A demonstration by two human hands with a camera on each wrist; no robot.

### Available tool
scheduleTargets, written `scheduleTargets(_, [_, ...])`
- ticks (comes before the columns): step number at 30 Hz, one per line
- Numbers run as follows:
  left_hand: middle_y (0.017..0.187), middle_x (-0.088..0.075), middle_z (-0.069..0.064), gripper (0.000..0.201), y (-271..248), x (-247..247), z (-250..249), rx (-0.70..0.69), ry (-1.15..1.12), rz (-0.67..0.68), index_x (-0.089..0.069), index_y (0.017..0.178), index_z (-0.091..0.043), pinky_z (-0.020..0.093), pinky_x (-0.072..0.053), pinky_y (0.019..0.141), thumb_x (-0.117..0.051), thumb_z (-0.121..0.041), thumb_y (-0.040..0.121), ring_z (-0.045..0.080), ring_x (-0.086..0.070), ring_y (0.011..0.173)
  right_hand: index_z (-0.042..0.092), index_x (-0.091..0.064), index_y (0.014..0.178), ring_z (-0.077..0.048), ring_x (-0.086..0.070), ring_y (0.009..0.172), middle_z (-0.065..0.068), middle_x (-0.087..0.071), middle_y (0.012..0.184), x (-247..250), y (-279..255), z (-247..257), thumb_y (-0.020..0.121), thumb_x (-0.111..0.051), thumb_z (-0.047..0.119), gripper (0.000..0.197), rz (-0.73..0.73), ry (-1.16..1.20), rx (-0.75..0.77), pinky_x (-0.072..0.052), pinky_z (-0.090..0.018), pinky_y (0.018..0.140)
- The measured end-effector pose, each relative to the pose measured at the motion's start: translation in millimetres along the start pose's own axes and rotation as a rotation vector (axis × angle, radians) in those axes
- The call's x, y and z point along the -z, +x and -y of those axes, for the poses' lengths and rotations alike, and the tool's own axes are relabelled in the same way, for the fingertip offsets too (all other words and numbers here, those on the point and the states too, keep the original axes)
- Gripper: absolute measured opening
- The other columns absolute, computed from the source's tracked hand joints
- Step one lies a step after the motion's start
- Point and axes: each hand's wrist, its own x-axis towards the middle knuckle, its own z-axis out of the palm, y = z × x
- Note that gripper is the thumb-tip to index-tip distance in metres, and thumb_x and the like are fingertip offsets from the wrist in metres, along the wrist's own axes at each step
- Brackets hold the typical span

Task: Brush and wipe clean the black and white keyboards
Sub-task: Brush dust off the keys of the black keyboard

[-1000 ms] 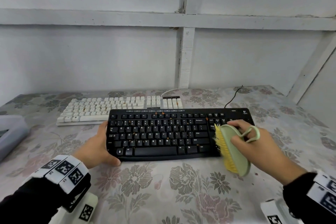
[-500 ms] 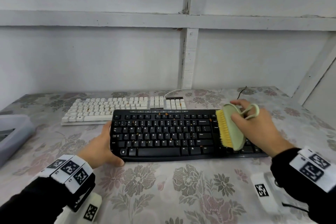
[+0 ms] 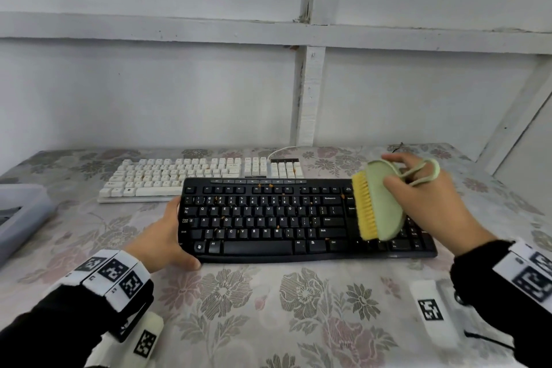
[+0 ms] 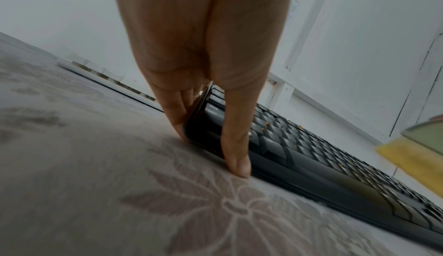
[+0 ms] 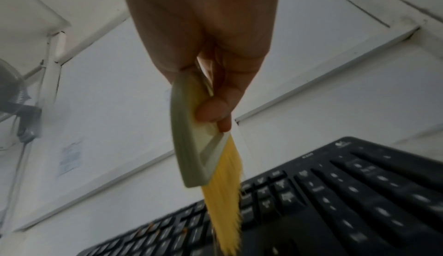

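A black keyboard (image 3: 268, 218) lies on the flowered tablecloth, with small orange crumbs scattered among its keys (image 4: 282, 133). Behind it, to the left, lies a white keyboard (image 3: 179, 176). My left hand (image 3: 167, 239) grips the black keyboard's left end, thumb on the front edge (image 4: 236, 157) and the other fingers along the side. My right hand (image 3: 424, 203) holds a pale green brush (image 3: 385, 200) with yellow bristles (image 5: 225, 203). The brush stands on edge over the right part of the black keyboard, bristles facing left toward the main keys.
A grey plastic box (image 3: 21, 218) sits at the table's left edge. The white wall with its beams (image 3: 307, 92) rises just behind the keyboards. Cables (image 3: 280, 151) run from the keyboards to the wall. Bare tablecloth (image 3: 268, 308) stretches in front of the black keyboard.
My right hand has carried the brush from the keyboard's front right edge back toward the far side, over the right-hand keys. The left hand stays on the left end.
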Motion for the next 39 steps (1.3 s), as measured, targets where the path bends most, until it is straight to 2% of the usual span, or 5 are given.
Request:
scheduleTargets(4, [0.095,-0.057,-0.014,0.127,-1.4,0.9,-1.1,-0.004,-0.006,0.006,-0.001,0.144,-0.029,0.028,-0.041,0.088,-0.087,-0.005,0.055,0.018,-0.057,0.094,0.02,-0.06,0.118,0.001,-0.053,0.069,0.005,-0.06,0.085,-12.0,23.1,8.4,0.087,-0.053,0.009,0.034,-0.034,0.024,0.006,-0.04,-0.004,0.048])
scheduleTargets(16, [0.098,-0.054,-0.012,0.129,-2.7,1.0,-1.8,-0.003,-0.016,0.004,0.0,0.145,-0.03,0.027,-0.04,0.09,-0.087,-0.004,0.054,0.017,-0.054,0.098,0.03,-0.059,0.102,-0.019,-0.062,0.071,0.003,-0.065,0.081,-23.0,-0.3,2.7,0.088,-0.055,0.013,0.023,0.125,-0.099,-0.042,-0.044,-0.022,0.054])
scheduleTargets(22, [0.097,-0.054,-0.013,0.128,-3.4,1.3,-3.0,-0.004,-0.026,0.004,-0.001,0.145,-0.029,0.025,-0.04,0.087,-0.087,-0.004,0.054,0.016,-0.054,0.096,0.035,-0.06,0.097,-0.01,-0.06,0.074,0.009,-0.065,0.088,-12.4,-36.0,0.1,0.087,-0.056,0.01,0.027,0.225,-0.092,-0.064,-0.046,-0.017,0.055])
scheduleTargets(27, [0.105,-0.057,-0.007,0.129,-3.3,1.2,-3.2,-0.007,-0.033,0.006,0.0,0.145,-0.029,0.025,-0.04,0.088,-0.087,-0.003,0.053,0.017,-0.055,0.098,0.03,-0.064,0.1,-0.015,-0.063,0.079,0.003,-0.067,0.092,2.2,-19.3,5.6,0.085,-0.057,0.01,0.026,0.115,-0.045,-0.054,-0.049,-0.028,0.061])
scheduleTargets(39, [0.094,-0.054,-0.016,0.127,-3.9,2.1,-3.8,-0.014,-0.019,0.013,0.001,0.145,-0.027,0.016,-0.039,0.073,-0.086,-0.003,0.056,0.01,-0.055,0.088,0.028,-0.059,0.101,-0.01,-0.058,0.066,0.009,-0.063,0.081,-27.1,-18.3,0.3,0.087,-0.055,0.013,0.02,0.139,-0.113,-0.044,-0.041,-0.014,0.049])
